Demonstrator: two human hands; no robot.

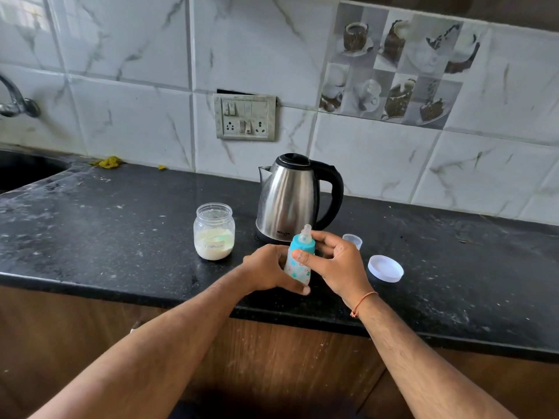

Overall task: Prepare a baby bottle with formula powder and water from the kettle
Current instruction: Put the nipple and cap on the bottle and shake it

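Note:
A small baby bottle (298, 264) with a teal collar and clear teat stands near the front edge of the black counter (121, 231). My left hand (269, 269) wraps its lower body from the left. My right hand (335, 261) grips the teal collar from the right, thumb on the front. Just behind the bottle stands the steel kettle (287, 198), lid closed, black handle to the right. An open jar of white formula powder (214, 231), labelled, sits left of the kettle.
A small clear cap (353, 240) and a white round lid (385, 268) lie right of my hands. A sink (21, 173) and tap (15, 101) are at far left. A switch and socket plate (245, 117) is on the tiled wall.

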